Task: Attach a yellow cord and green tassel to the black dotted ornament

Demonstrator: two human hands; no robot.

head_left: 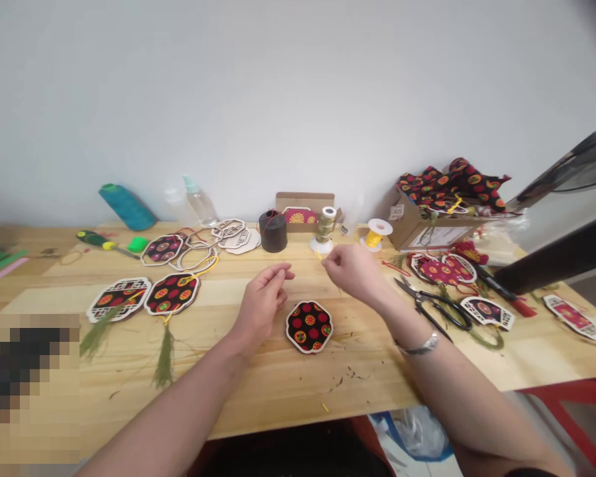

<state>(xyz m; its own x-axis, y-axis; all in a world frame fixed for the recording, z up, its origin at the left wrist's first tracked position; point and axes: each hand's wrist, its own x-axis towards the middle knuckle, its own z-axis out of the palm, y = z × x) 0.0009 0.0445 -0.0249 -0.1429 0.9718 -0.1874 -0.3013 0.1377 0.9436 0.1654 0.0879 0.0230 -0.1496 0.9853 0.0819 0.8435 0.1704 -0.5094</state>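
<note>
My left hand (264, 297) hovers over the wooden table (278, 384), fingers curled with thumb and forefinger pinched. My right hand (350, 270), a bracelet on its wrist, is also pinched, close to a spool of gold-green cord (324, 228). A thin thread may run between the two hands, but it is too fine to see. Just in front of both hands lies a small lobed ornament (308, 325) covered in black fabric with red and yellow dots.
Scissors (432, 305) lie right of my right hand. Finished ornaments with green tassels (144, 297) sit at left, more at right (442, 268). A black spool (273, 231), yellow spool (376, 234), cardboard box of fabric (434, 228), teal cone (126, 207) and bottles line the back.
</note>
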